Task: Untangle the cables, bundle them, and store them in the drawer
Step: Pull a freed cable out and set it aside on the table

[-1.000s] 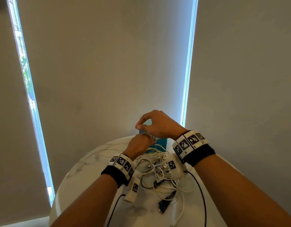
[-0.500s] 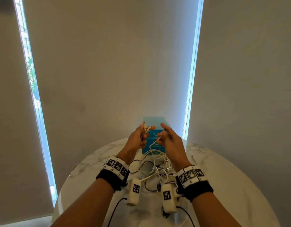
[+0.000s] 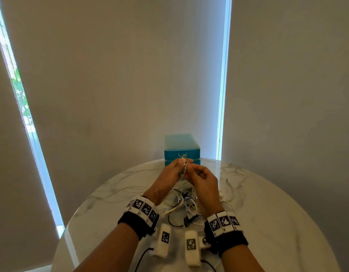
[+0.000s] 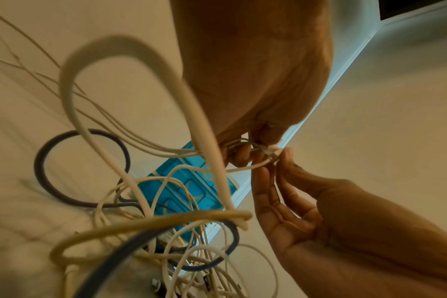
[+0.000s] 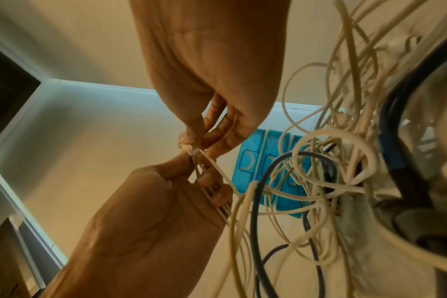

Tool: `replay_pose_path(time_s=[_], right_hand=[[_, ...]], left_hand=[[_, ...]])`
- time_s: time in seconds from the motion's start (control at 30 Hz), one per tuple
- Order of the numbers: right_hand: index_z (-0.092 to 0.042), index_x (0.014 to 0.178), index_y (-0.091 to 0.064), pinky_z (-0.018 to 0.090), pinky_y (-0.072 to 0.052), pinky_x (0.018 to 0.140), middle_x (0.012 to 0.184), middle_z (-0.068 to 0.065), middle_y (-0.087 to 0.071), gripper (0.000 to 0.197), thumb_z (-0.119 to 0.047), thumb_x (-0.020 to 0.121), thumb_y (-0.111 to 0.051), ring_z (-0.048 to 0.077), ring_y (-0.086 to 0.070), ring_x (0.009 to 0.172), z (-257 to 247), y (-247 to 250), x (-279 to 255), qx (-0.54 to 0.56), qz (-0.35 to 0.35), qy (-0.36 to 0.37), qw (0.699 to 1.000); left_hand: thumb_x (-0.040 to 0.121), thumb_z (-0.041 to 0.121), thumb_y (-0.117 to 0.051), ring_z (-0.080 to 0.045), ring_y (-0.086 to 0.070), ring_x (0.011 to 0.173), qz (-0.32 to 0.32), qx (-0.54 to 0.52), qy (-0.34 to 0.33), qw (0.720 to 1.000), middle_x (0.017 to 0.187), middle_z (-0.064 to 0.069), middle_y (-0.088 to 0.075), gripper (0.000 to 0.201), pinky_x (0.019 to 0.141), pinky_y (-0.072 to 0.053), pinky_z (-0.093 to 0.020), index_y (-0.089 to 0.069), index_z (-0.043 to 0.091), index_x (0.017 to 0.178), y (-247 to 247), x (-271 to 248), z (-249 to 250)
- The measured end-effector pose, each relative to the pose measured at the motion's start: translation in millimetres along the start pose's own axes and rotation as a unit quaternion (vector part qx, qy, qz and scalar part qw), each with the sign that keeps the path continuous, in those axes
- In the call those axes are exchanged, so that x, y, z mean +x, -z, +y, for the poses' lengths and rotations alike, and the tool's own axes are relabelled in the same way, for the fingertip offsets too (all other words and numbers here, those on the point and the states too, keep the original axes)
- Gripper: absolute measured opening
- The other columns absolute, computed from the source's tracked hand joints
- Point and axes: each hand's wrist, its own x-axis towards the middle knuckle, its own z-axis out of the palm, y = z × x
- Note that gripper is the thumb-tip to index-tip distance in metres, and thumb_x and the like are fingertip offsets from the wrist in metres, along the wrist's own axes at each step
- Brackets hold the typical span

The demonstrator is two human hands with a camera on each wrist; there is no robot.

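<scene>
Overhead, from the head view, both hands are seen raised above a round marble worktop. A white cable end is pinched by the left hand, its plug poking up past the fingertips, while the right hand is curled in just beside it on the same strands. A tangle of cables is left lying on the worktop beneath the wrists, and a teal drawer unit stands at the far edge with its drawers closed.

From the left wrist view, several thin white strands are gathered under the curled fingers of the left hand, and the connector is nipped by the right hand's thumb and fingertips. A dark cable and thicker cream loops hang in a knot below.

From the right wrist view, the same pinch is confirmed: the right hand's fingers are closed on the white plug, and the strands below it are held by the left hand.

Progress is judged early: one cable is being worked free, nothing is seen bundled, and nothing has been stored.
</scene>
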Motion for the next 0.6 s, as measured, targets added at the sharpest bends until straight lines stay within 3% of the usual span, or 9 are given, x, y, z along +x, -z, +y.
replay_pose_path(time_s=[0.13,0.3,0.43,0.53,0.6], right_hand=[[-0.01,0.116,-0.076,0.033,-0.062,0.087,0.109,0.006,-0.082,0.026,-0.026,0.096,-0.079,0.024,-0.078,0.107,2.6,10.7,5.7,0.025,0.023,-0.02,0.999],[-0.012,0.128,-0.073,0.033,-0.062,0.095,0.118,0.006,-0.081,0.026,-0.021,0.104,-0.068,0.021,-0.077,0.112,2.6,17.0,0.9,0.08,0.016,-0.033,0.996],[-0.013,0.133,-0.072,0.037,-0.058,0.104,0.127,0.008,-0.078,0.027,-0.014,0.108,-0.061,0.021,-0.074,0.12,0.6,11.5,-4.2,0.117,-0.009,-0.057,0.991],[-0.019,0.134,-0.072,0.037,-0.058,0.104,0.127,0.001,-0.078,0.032,-0.026,0.103,-0.07,0.016,-0.073,0.122,3.0,11.6,-10.3,0.06,-0.038,-0.032,0.997],[-0.02,0.13,-0.075,0.038,-0.06,0.102,0.121,-0.001,-0.08,0.033,-0.029,0.098,-0.076,0.016,-0.074,0.118,4.6,15.8,-11.0,0.026,-0.025,-0.017,0.999]], left_hand=[[0.115,0.037,-0.043,-0.012,-0.068,0.125,-0.021,0.039,-0.026,0.999,0.133,0.004,-0.073,0.037,0.108,-0.053,-0.03,-0.071,0.024,0.135,-3.0,7.0,-2.3],[0.111,0.035,-0.054,-0.006,-0.065,0.117,0.0,0.121,-0.086,0.989,0.126,0.004,-0.07,0.023,0.102,-0.049,-0.025,-0.073,0.046,0.117,-8.8,5.6,-11.3],[0.108,0.036,-0.061,-0.011,-0.072,0.112,0.051,0.074,-0.104,0.991,0.119,0.004,-0.075,0.022,0.103,-0.059,-0.038,-0.079,0.037,0.121,-12.9,6.1,-11.9],[0.106,0.037,-0.064,-0.014,-0.072,0.11,0.069,0.074,-0.092,0.991,0.116,0.003,-0.075,0.023,0.104,-0.059,-0.042,-0.081,0.031,0.121,-15.9,5.5,-7.3],[0.105,0.038,-0.066,-0.014,-0.072,0.109,0.07,0.06,-0.083,0.992,0.114,0.002,-0.075,0.02,0.104,-0.059,-0.041,-0.083,0.034,0.114,-18.1,4.0,-4.2]])
